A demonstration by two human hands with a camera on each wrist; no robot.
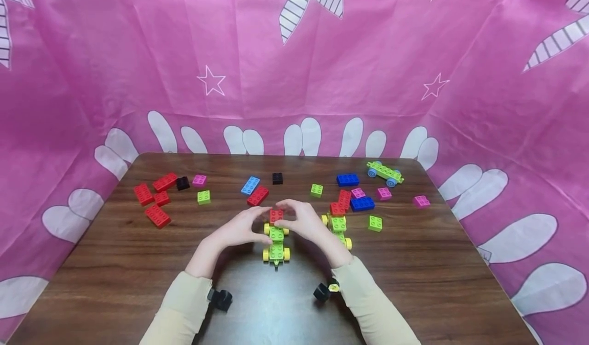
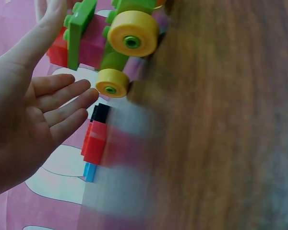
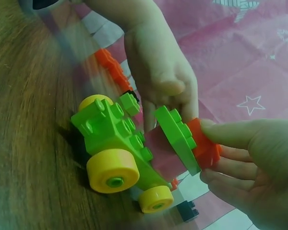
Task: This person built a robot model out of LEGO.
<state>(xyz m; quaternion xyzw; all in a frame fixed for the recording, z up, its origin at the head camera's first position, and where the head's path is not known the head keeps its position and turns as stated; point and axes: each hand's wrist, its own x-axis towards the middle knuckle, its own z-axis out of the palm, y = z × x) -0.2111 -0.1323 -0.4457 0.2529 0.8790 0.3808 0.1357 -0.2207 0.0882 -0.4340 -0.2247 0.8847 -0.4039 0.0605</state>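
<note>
A green toy car base with yellow wheels (image 3: pixel 113 175) stands on the table in front of me. Stacked on it are a pink brick (image 3: pixel 165 152), a flat green piece (image 3: pixel 177 139) and, topmost, a red brick (image 3: pixel 206 146). My right hand (image 1: pixel 306 224) pinches that red brick between thumb and fingers. On the other side of the car is my left hand (image 1: pixel 241 227). In the left wrist view its fingers (image 2: pixel 62 103) are extended beside the stack, holding nothing.
Beside my right wrist stands a second green car with yellow wheels (image 1: pixel 339 225). A green car base with blue wheels (image 1: pixel 385 173) is at the back right. Loose red bricks (image 1: pixel 158 215) lie left; blue bricks (image 1: pixel 347 180) and pink bricks (image 1: pixel 421 201) lie right.
</note>
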